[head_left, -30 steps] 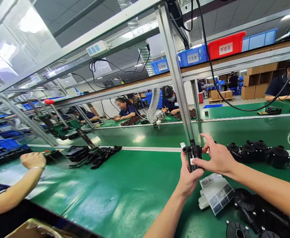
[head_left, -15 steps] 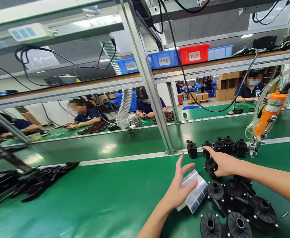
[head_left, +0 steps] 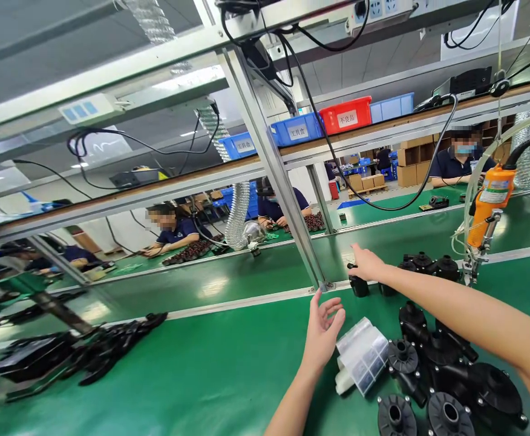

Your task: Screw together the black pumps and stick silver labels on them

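Note:
My right hand [head_left: 368,265] reaches across to a small black pump housing [head_left: 359,286] beside the foot of the metal post; its fingers are at the top of the housing, partly hidden behind the hand. My left hand [head_left: 323,330] is raised over the green mat with fingers apart and nothing in it. Just right of it lies a clear plastic divided case [head_left: 368,357]. Several black round pump parts [head_left: 441,345] with short spouts and screws cover the mat under my right forearm.
An orange power tool [head_left: 490,203] hangs at the right. Black cables or strips [head_left: 124,345] lie at the left. The metal post [head_left: 269,163] rises mid-view to a shelf with blue bins and a red bin [head_left: 346,115]. People sit across the bench.
My right hand has moved left from the pump parts to the housing by the post, leaving a black part behind. My left hand has shifted slightly left of the case. The view has shifted.

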The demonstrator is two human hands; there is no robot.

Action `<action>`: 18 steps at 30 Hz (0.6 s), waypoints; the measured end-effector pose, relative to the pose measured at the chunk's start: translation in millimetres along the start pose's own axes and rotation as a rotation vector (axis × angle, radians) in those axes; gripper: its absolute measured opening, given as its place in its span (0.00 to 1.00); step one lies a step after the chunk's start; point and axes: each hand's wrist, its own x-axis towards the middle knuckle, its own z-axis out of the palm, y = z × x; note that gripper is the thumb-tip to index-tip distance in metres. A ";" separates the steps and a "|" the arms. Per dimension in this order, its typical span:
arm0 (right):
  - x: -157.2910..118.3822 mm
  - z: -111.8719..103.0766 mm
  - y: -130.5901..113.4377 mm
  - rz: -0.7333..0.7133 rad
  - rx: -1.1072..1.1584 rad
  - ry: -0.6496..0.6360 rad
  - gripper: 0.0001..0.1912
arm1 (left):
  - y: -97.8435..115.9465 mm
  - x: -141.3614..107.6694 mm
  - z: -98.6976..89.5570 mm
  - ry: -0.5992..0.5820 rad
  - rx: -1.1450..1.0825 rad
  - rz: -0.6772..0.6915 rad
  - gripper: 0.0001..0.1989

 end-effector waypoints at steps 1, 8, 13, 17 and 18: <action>0.9 4.8 1.5 -0.010 0.026 0.013 0.27 | -0.6 1.0 -1.3 0.016 -0.009 -0.005 0.45; -17.0 -3.5 -2.3 -0.326 0.405 -0.152 0.35 | 20.5 -4.5 0.1 -0.005 -0.201 -0.031 0.72; -49.4 2.6 -21.9 -0.367 0.536 -0.146 0.30 | 37.5 -26.6 9.8 -0.265 -0.332 -0.133 0.77; -77.7 8.5 -34.2 -0.305 0.533 0.027 0.15 | 43.2 -32.1 13.7 -0.148 -0.304 -0.091 0.74; -83.0 10.4 -35.6 -0.294 0.563 0.002 0.11 | 45.1 -31.4 13.7 -0.128 -0.291 -0.078 0.74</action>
